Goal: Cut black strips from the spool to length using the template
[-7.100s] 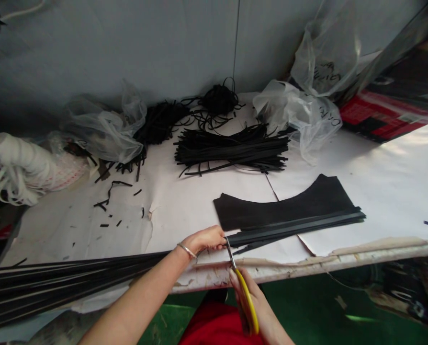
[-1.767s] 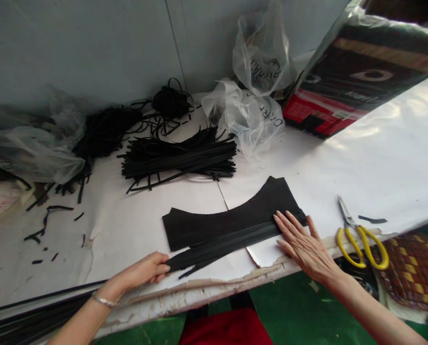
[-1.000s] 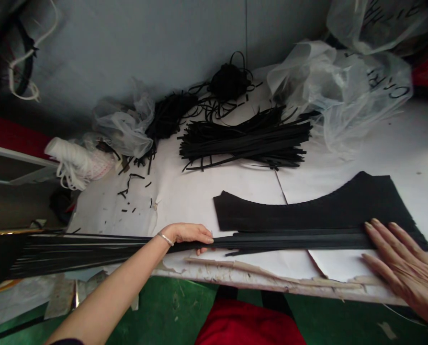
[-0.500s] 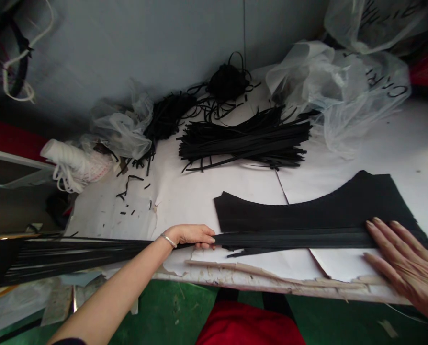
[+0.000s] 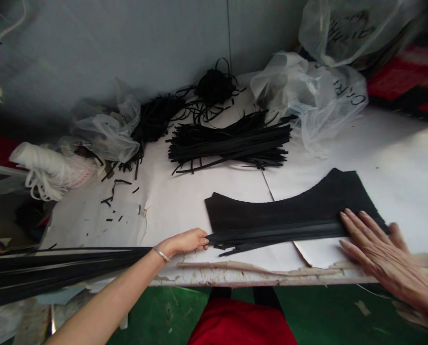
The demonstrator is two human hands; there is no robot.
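Note:
A black sheet (image 5: pixel 300 206) with a curved upper edge lies flat on the white-covered table. Along its lower edge run long black strips (image 5: pixel 264 235). My left hand (image 5: pixel 187 241), with a bracelet at the wrist, is closed around the strips near the sheet's left end. More black strips (image 5: pixel 73 268) stretch leftward behind my left forearm. On the right end of the sheet and strips, my right hand (image 5: pixel 372 242) lies flat with its fingers stretched out. What lies beneath its palm is hidden.
A cut bundle of black strips (image 5: pixel 228 146) lies behind the sheet, with tangled strips (image 5: pixel 160 115) farther back. Clear plastic bags (image 5: pixel 307 96) crumple against the grey wall. White cord rolls (image 5: pixel 41 163) stand at the left. The table's front edge (image 5: pixel 264 278) is torn.
The camera view has turned to the right, so the table appears shifted left. My left hand still grips the strips, and my right hand stays flat on the sheet's right end.

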